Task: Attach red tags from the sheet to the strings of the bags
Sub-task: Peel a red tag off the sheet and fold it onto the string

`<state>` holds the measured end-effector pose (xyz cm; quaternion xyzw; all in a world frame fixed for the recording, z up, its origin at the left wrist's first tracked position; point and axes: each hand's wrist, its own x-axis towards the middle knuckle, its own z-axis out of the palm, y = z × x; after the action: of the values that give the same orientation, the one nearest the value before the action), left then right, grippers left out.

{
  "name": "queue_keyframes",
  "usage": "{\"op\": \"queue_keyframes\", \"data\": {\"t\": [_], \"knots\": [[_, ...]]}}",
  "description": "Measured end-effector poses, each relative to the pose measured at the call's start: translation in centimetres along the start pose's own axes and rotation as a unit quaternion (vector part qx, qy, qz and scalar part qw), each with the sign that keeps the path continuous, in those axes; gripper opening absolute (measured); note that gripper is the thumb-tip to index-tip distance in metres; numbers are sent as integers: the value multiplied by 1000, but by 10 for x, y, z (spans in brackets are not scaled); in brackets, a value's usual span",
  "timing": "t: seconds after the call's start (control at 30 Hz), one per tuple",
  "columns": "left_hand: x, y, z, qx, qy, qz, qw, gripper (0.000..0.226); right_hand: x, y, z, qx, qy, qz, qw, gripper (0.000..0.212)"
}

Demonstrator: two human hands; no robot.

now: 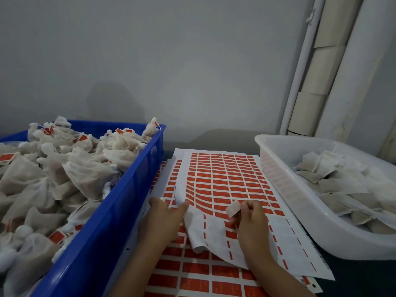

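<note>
A white sheet of red tags point(225, 179) lies on the table between two bins, on top of more such sheets. Its near part is bare where tags have come off, and its left edge is curled up. My left hand point(165, 219) holds that curled edge between thumb and fingers. My right hand point(248, 219) pinches a peeled tag point(233, 208), pale back side up, just above the sheet. White mesh bags point(334, 179) lie in the white bin. Bags with red tags on their strings point(64, 172) fill the blue bin.
The blue bin point(120, 211) stands at the left, the white bin point(285, 189) at the right, both close to the sheets. A grey wall is behind. Pale rolls point(321, 67) lean in the back right corner. A lower tag sheet point(192, 281) reaches the near edge.
</note>
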<state>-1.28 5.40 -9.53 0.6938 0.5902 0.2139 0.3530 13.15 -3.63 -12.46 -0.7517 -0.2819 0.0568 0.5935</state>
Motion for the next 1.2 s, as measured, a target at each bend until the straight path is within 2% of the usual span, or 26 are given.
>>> {"op": "queue_keyframes", "data": {"t": [0.1,0.23,0.37,0.5,0.6,0.7,0.77,0.87,0.93,0.97,1.0,1.07,1.1,1.17,1.2], "knots": [[5,5,-7,-146,-58,-66,985,64,1,0,-1,33,-16,9,999,12],[3,6,-10,-148,-70,-72,984,58,0,-2,-5,91,-33,10,995,21],[10,-2,-12,-62,-42,-28,997,77,-1,-5,-8,129,-47,27,990,31],[13,-13,-11,79,-53,0,995,80,-2,-5,-9,152,-78,19,985,28],[9,-14,-12,131,-45,-5,990,83,-2,-6,-7,135,-87,12,987,21],[1,-6,-16,151,8,-2,988,92,-2,-6,-7,102,-91,1,991,14],[-9,0,-16,161,51,36,985,84,-3,-6,-7,93,-104,-7,990,14],[-25,18,-12,72,53,139,986,44,-6,-8,-6,85,-119,-26,989,15],[-24,40,-1,-37,-48,90,994,19,-9,-11,-6,103,-132,-31,985,14],[-20,39,6,-96,-85,81,988,20,-10,-12,-6,120,-140,-28,982,14],[-19,34,12,-132,-137,111,975,28,-10,-14,-6,133,-148,-27,980,18],[-24,29,16,-111,-142,191,965,40,-12,-15,-7,132,-164,-49,976,31],[-26,30,18,-108,-138,193,965,41,-14,-16,-7,123,-173,-68,975,37],[-30,30,17,-237,-133,142,952,34,-18,-17,-6,79,-191,-111,972,45],[-33,26,16,-262,-134,149,944,28,-19,-17,-5,49,-192,-133,971,46]]}}
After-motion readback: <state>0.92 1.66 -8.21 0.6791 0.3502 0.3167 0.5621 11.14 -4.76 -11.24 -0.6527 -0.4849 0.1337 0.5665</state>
